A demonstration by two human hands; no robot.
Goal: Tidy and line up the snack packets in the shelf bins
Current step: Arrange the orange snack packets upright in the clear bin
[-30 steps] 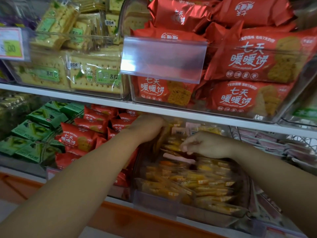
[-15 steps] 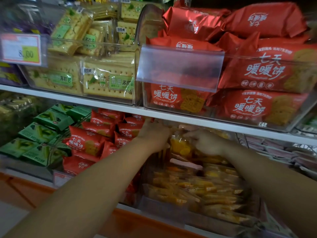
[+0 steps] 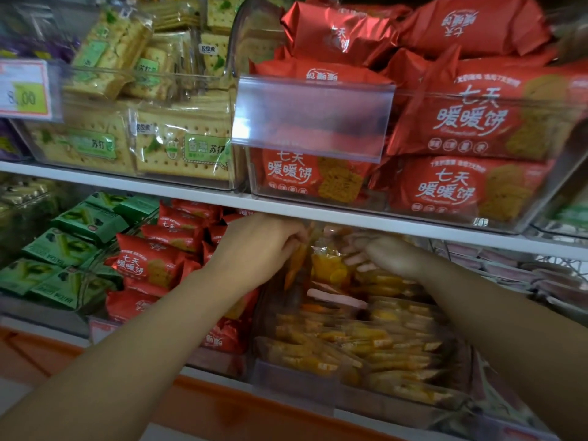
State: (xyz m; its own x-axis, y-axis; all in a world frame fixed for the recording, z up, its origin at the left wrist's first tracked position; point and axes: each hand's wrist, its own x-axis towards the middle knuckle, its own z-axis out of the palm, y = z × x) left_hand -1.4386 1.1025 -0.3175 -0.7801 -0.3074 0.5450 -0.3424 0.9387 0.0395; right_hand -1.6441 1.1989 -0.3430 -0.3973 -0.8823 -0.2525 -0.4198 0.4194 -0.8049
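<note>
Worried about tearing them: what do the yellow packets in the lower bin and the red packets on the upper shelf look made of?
Yellow packets: probably thin clear plastic film, glossy; the contents show through. Red packets: opaque foil-like film, shiny, with creases catching light.

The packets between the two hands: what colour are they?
Yellow-orange packets in clear wrap; head view.

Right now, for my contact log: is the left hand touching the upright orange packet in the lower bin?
Touching. The head view shows fingers of the left hand pinching the top edge of the upright orange packet.
</note>
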